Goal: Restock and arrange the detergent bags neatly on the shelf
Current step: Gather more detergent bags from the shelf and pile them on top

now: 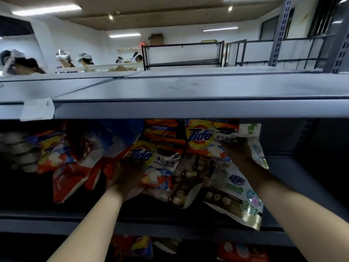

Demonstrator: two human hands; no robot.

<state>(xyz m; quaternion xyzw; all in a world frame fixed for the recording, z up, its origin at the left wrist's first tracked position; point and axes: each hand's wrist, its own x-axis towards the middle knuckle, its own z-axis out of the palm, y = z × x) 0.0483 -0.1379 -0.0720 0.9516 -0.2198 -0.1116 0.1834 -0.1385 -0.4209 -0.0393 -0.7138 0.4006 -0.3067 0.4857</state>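
Head view: L hand (127, 173) grips the lower Tide bag (151, 163); R hand (238, 148) presses on the upright Tide bag (203, 138) w/ fingers curled, both on the shelf (170, 220). Mid-arranging; next, prob. stand the lower bag straight beside it.

The shelf (302, 167) lies bare toward its right end, past the white bag (234, 197). Leaning detergent bags (62, 163) crowd the left and middle, and the upper board (188, 110) hangs low over them.

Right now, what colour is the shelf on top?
Grey-blue, seen in the head view: the top shelf.
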